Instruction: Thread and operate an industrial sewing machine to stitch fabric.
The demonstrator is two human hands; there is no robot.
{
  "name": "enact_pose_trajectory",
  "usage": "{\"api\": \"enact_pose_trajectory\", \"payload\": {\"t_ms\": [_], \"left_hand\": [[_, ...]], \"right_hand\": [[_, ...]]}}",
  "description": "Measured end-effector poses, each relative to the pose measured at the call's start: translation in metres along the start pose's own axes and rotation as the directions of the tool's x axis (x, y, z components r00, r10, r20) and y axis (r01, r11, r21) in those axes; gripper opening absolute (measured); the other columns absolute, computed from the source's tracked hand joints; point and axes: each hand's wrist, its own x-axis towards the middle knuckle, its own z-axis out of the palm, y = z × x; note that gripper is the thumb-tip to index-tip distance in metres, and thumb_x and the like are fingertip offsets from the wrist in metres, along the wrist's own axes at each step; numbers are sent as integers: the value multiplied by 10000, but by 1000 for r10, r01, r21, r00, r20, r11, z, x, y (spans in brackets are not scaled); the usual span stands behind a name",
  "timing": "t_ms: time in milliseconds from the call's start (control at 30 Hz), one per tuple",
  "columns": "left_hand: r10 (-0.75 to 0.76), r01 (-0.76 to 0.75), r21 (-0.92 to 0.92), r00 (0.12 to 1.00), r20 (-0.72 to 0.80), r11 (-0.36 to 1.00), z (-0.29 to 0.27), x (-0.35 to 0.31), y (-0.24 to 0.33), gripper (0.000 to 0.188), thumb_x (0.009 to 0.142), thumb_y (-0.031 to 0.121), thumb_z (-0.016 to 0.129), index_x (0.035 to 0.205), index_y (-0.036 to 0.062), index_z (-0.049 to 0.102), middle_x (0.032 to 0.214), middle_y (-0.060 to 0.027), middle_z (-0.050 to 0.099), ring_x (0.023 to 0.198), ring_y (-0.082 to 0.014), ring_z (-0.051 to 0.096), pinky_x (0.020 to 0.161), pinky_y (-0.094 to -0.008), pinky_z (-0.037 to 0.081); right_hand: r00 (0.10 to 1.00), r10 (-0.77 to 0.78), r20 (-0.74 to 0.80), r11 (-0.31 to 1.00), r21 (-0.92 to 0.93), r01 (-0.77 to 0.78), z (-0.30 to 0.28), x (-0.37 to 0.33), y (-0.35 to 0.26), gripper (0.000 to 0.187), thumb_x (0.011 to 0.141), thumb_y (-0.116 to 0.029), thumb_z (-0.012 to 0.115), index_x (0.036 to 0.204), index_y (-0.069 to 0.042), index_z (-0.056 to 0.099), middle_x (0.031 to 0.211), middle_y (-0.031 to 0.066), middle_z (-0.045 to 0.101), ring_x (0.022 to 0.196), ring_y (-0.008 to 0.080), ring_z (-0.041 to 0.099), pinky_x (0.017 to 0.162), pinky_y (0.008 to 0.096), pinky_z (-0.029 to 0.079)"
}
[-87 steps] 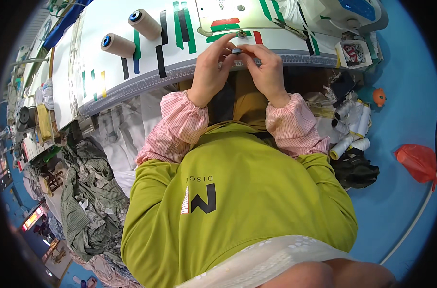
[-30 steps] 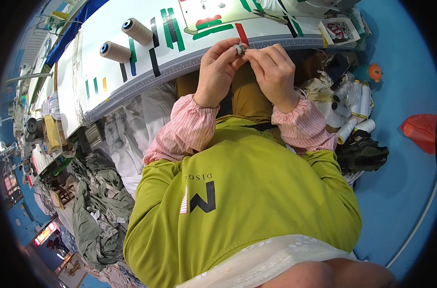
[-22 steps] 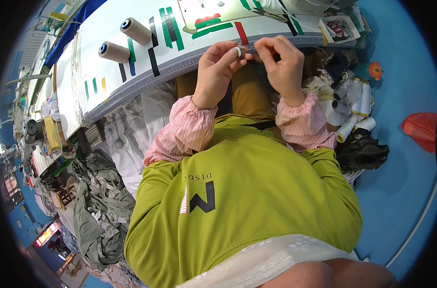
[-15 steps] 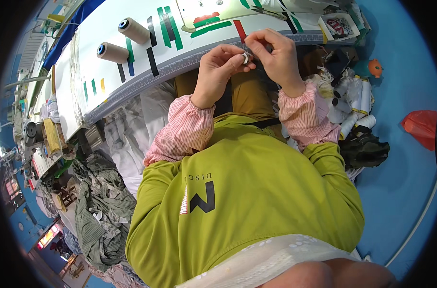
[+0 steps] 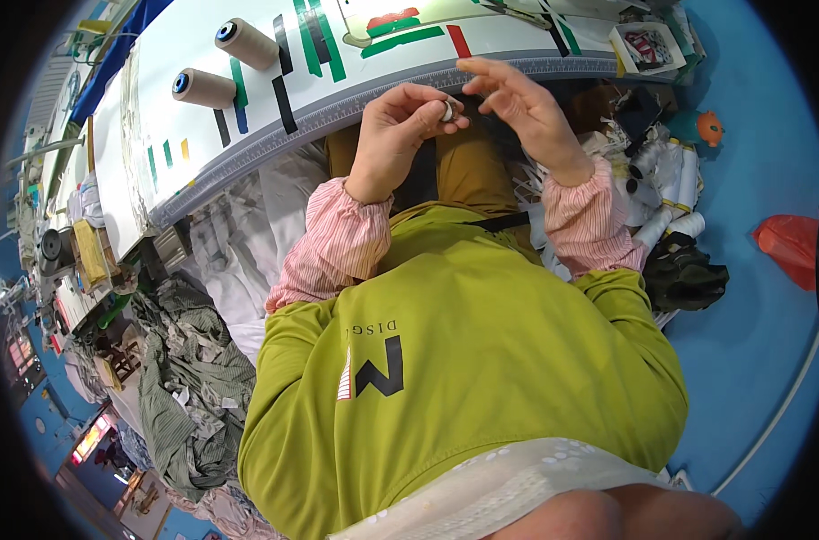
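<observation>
My left hand [image 5: 399, 130] is closed in a pinch, just off the front edge of the white sewing table [image 5: 180, 126]. Between its thumb and fingers sits a small, round, silvery-white piece that looks like a bobbin [image 5: 447, 112], partly covered by the fingertips. To the right, my right hand [image 5: 537, 119] is lifted with its fingers spread and nothing visible in them. A gap separates it from the bobbin. Below both hands lies my lap in brown trousers [image 5: 463, 171].
Two beige thread cones [image 5: 249, 45] stand on the table at left, among coloured tape strips. A grey ruler strip [image 5: 324, 110] runs along its edge. Snips [image 5: 517, 13] lie at the back; a small white box [image 5: 648, 47] is at right. Fabric [image 5: 189, 396] is heaped left, thread spools [image 5: 684, 180] right.
My right hand has moved away from the left, to the right, and its pinched fingers have spread apart. The left hand keeps its hold on the bobbin and has shifted slightly left.
</observation>
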Motion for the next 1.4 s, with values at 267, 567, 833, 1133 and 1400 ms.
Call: {"api": "enact_pose_trajectory", "payload": {"t_ms": [267,567,833,1133,1400], "left_hand": [[80,-72,195,996,-34,978,-2,-2,0,137,981,54,599,1073,-43,629,1056,-162,701,939,-232,711,846,-308,575],[16,-24,254,999,34,967,5,-8,1,143,978,52,602,1071,-54,631,1041,-159,700,931,-239,715,840,-314,583],[-34,29,183,999,27,983,-3,-9,-2,153,965,43,619,1084,-53,630,1043,-163,699,916,-235,717,834,-306,583],[-512,527,301,849,-134,795,-90,-46,-49,310,994,101,581,1264,-51,577,934,-57,654,744,-112,586,682,-222,494],[-502,433,-259,796,-339,863,-156,-32,-55,305,1055,125,450,1294,-43,535,1173,-148,633,1042,-226,650,919,-285,561]], "right_hand": [[979,120,-165,966,-209,-153,19,-20,-3,150,951,-113,675,1043,1,706,842,15,691,733,62,610,670,207,497],[973,-100,-206,944,-328,27,26,3,-8,97,929,-82,685,938,13,670,799,41,688,726,89,637,655,226,503],[917,28,-398,916,-357,-183,6,1,52,87,935,-81,650,953,0,678,744,34,670,688,83,618,642,228,490],[961,39,-274,742,-636,-211,-6,-9,44,309,879,-89,732,1159,-3,635,931,106,689,714,178,635,666,287,520],[863,-432,-263,631,-772,81,-16,52,69,240,922,-68,672,1155,-24,637,1022,124,685,856,272,666,761,355,535]]}}
